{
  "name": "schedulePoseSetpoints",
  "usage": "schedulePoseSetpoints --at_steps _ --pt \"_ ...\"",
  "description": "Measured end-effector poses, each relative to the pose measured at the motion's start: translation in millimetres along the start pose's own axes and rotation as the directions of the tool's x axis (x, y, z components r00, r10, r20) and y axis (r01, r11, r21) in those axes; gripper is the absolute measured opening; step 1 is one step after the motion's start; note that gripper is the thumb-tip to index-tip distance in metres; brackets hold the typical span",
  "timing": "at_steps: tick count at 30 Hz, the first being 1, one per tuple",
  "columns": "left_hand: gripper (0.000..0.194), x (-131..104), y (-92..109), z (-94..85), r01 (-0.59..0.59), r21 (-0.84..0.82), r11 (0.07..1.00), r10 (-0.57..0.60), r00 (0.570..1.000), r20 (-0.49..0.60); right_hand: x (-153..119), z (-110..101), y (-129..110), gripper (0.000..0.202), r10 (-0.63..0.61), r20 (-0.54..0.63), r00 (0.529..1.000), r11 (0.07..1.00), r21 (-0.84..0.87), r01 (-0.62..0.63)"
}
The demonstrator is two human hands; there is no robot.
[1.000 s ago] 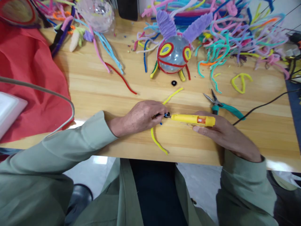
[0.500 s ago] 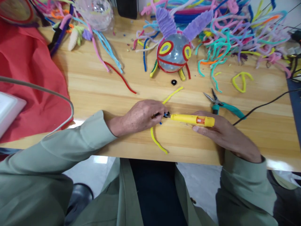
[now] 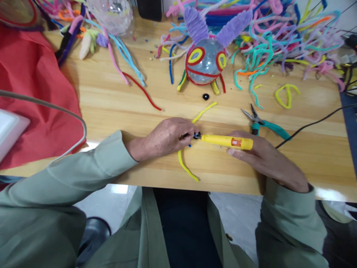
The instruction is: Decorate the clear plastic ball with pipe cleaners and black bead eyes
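Wooden tabletop [image 3: 117, 111], bright-yellow glue gun [image 3: 219, 140]

It is bright here. White shiny patches glow on the near edge of the wooden table [image 3: 125, 115], left and right, and on the floor [image 3: 237, 212]. The clear ball [image 3: 208, 62] has bright spots. Dark shadow sits beside the right hand [image 3: 260, 154] and on the right sleeve [image 3: 292, 219]. Everything looks a bit fuzzy, mostly at the far right.

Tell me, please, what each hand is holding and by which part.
The right hand holds the yellow glue gun toward its rear, the grip hidden. The left hand pinches a small dark piece; its held part is hidden.
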State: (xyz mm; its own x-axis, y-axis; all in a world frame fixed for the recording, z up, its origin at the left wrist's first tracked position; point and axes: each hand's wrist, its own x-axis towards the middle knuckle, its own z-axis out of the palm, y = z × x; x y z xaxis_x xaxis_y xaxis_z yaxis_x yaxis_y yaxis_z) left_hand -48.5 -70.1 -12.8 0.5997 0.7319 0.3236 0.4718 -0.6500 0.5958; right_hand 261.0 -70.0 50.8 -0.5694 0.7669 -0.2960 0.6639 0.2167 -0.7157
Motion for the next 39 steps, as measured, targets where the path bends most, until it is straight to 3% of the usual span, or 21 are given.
schedulePoseSetpoints --at_steps 14,22,33,39 --pt "0.013 0.0 -0.8 0.3 0.014 -0.011 1.0 -0.014 1.0 -0.005 -0.6 1.6 0.8 0.041 -0.034 -0.009 0.999 0.999 -0.028 0.034" --pt "0.014 -0.2 -1.2 0.4 -0.003 -0.005 1.0 0.002 1.0 -0.019 0.5 0.6 -1.4 0.028 -0.063 -0.02 0.998 0.995 -0.078 0.062" --pt "0.014 -0.5 -2.4 0.9 0.005 0.006 1.0 -0.005 1.0 -0.011 -0.7 0.4 -4.9 0.044 0.042 -0.015 0.999 0.997 0.068 -0.041" --pt "0.016 -1.2 -3.2 0.8 -0.016 0.044 0.999 0.016 1.0 -0.003 -2.8 2.1 -0.5 0.047 0.078 -0.08 0.994 0.994 0.078 -0.072"
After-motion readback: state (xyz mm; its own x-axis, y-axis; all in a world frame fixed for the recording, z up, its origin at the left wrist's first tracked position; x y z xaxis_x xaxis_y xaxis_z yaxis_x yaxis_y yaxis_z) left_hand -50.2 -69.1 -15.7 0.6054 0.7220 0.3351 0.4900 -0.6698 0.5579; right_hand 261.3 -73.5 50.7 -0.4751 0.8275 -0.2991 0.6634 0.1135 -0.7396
